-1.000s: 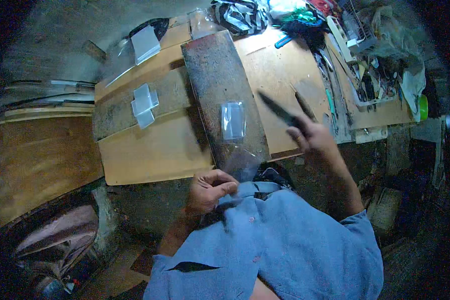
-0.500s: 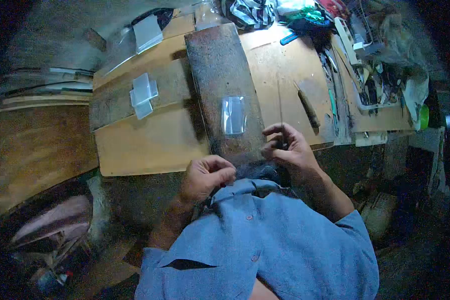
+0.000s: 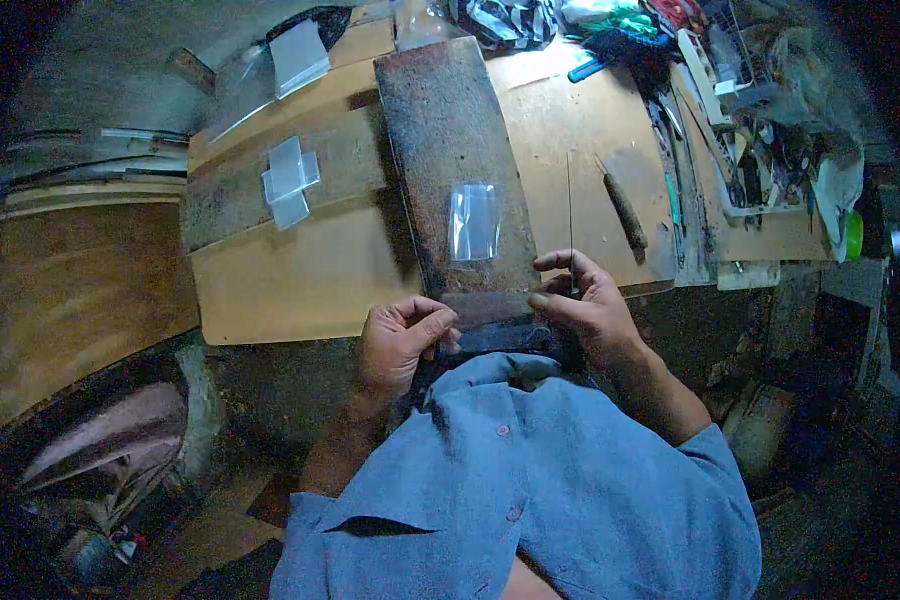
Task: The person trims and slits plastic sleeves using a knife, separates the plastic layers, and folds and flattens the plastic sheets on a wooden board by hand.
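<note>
Near the lower end of the dark worn board (image 3: 450, 120), my left hand (image 3: 407, 342) pinches the left end of a thin clear sheet (image 3: 485, 306). My right hand (image 3: 588, 308) is closed around a knife (image 3: 571, 215), its blade seen edge-on and pointing up and away; the thumb is at the sheet's right end. On the board just beyond the sheet lies a shiny clear plastic piece (image 3: 474, 222). To the right, a pointed tool with a brown handle (image 3: 625, 215) lies on the wooden tabletop (image 3: 545, 130).
Several clear pieces (image 3: 290, 183) overlap on the left side of the table. A whitish stack (image 3: 299, 60) lies at the back left. A tray of tools (image 3: 765, 210), a white power strip (image 3: 700, 78) and bags (image 3: 505, 22) crowd the right and back edges.
My right hand has moved left and inward with the knife, and its thumb has come to the sheet. The sheet, earlier hanging from my left hand, is now stretched between both hands.
</note>
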`<state>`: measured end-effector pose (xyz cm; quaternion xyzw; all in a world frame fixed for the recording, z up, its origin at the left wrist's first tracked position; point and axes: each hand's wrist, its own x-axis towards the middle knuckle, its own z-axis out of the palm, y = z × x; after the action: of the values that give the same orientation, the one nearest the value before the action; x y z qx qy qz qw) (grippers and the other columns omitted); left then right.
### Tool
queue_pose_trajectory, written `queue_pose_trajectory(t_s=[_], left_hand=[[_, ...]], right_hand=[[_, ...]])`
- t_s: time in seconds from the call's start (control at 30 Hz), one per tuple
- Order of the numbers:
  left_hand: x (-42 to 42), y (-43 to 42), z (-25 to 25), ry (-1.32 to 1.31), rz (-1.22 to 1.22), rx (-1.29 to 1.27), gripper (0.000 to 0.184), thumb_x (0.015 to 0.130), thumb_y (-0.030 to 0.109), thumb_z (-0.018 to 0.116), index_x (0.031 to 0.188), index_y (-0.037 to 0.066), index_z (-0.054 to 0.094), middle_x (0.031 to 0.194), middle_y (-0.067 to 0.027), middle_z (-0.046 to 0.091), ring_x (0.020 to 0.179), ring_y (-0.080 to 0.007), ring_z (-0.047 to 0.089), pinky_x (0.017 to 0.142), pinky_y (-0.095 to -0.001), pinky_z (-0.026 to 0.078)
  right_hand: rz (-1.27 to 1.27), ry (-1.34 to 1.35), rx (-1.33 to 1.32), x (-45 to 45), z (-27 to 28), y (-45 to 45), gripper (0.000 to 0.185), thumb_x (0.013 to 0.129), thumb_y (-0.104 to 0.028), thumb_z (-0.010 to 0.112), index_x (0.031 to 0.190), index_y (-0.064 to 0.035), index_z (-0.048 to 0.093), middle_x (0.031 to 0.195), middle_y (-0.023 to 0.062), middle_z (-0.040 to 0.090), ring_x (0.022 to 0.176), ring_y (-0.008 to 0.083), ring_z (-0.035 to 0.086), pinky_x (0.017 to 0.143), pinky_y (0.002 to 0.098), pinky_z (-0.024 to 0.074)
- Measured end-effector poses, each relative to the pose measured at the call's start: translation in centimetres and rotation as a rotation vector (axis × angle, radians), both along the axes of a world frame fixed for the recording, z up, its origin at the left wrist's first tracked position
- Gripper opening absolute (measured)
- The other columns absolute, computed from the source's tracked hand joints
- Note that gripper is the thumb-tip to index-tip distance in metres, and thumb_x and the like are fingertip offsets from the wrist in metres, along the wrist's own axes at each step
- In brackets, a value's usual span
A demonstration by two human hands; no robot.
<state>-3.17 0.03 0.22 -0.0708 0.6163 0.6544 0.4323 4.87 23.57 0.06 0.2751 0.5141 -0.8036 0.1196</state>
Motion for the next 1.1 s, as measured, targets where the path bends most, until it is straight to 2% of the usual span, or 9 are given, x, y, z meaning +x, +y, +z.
queue_pose_trajectory(t_s=[0.1,0.33,0.43,0.5,0.63,0.7,0.93,1.0,1.1], left_hand=[[0.3,-0.1,-0.6,-0.050,0.050,0.062,0.013,0.087,0.015,0.062,0.086,0.002,0.063,0.072,-0.0065,0.066,0.060,-0.0101,0.061,0.051,-0.0201,0.043],[0.3,-0.1,0.0,-0.231,0.146,0.139,0.017,0.087,0.017,0.061,0.086,0.000,0.062,0.071,-0.0102,0.066,0.058,-0.0165,0.063,0.051,-0.0246,0.046],[0.8,-0.3,-1.1,-0.087,0.056,0.060,0.016,0.087,0.017,0.062,0.087,0.001,0.062,0.071,-0.0093,0.066,0.058,-0.0152,0.062,0.050,-0.0238,0.045],[0.8,-0.2,-1.1,-0.087,0.060,0.052,0.016,0.087,0.017,0.062,0.087,0.001,0.062,0.071,-0.0090,0.066,0.058,-0.0146,0.062,0.051,-0.0239,0.046],[0.8,-0.3,-1.1,-0.095,0.065,0.038,0.013,0.086,0.014,0.062,0.086,0.001,0.062,0.071,-0.0083,0.066,0.058,-0.0135,0.062,0.052,-0.0236,0.047],[0.8,-0.4,-1.1,-0.105,0.079,0.046,0.012,0.086,0.013,0.062,0.086,0.001,0.062,0.071,-0.0083,0.066,0.058,-0.0135,0.062,0.052,-0.0233,0.047],[0.6,-0.5,-1.9,-0.036,0.153,0.050,0.012,0.087,0.014,0.061,0.087,0.002,0.062,0.073,-0.0081,0.066,0.060,-0.0132,0.062,0.052,-0.0226,0.048],[0.5,-0.5,-2.5,-0.021,0.141,0.027,0.013,0.087,0.015,0.061,0.088,0.002,0.062,0.073,-0.0077,0.066,0.061,-0.0130,0.063,0.053,-0.0225,0.047],[0.7,-0.3,-3.6,0.009,0.084,-0.037,0.015,0.088,0.018,0.060,0.090,0.003,0.062,0.076,-0.0064,0.066,0.063,-0.0115,0.063,0.053,-0.0218,0.045]], right_hand=[[0.022,-0.063,-0.032,-0.4,0.8,-0.2,0.040,0.078,-0.007,0.069,0.113,-0.0035,0.050,0.080,0.0030,0.060,0.062,0.0055,0.053,0.051,0.0182,0.0405],[0.000,-0.093,-0.083,-0.6,0.1,-0.4,0.041,0.078,-0.006,0.070,0.114,-0.0030,0.050,0.085,0.0073,0.062,0.070,0.0121,0.060,0.056,0.0233,0.0459],[0.029,-0.116,-0.091,-0.7,0.2,-0.4,0.041,0.078,-0.006,0.069,0.114,-0.0024,0.049,0.085,0.0078,0.063,0.071,0.0133,0.061,0.059,0.0240,0.0473],[-0.015,-0.092,-0.097,-1.0,0.8,-0.9,0.041,0.079,-0.007,0.067,0.115,-0.0042,0.048,0.073,0.0022,0.057,0.056,0.0068,0.050,0.049,0.0191,0.0385],[0.003,-0.099,-0.045,-1.1,0.2,-0.8,0.041,0.079,-0.007,0.067,0.115,-0.0041,0.047,0.073,0.0020,0.056,0.055,0.0065,0.049,0.049,0.0193,0.0380],[0.016,-0.082,-0.050,-1.0,-0.1,-0.5,0.043,0.078,-0.007,0.070,0.114,-0.0018,0.048,0.086,0.0082,0.063,0.072,0.0143,0.061,0.060,0.0255,0.0484],[0.021,-0.061,-0.056,-1.5,0.4,-0.9,0.047,0.076,-0.007,0.071,0.117,-0.0030,0.048,0.085,0.0073,0.063,0.073,0.0148,0.061,0.063,0.0260,0.0491],[0.042,-0.028,0.068,-1.7,-0.5,-1.1,0.049,0.075,-0.004,0.070,0.119,-0.0046,0.047,0.081,0.0044,0.062,0.063,0.0077,0.057,0.051,0.0199,0.0423],[0.092,0.082,0.354,-3.0,-4.3,-0.1,0.051,0.074,-0.005,0.071,0.120,-0.0043,0.047,0.082,0.0041,0.062,0.063,0.0078,0.057,0.052,0.0205,0.0426]])
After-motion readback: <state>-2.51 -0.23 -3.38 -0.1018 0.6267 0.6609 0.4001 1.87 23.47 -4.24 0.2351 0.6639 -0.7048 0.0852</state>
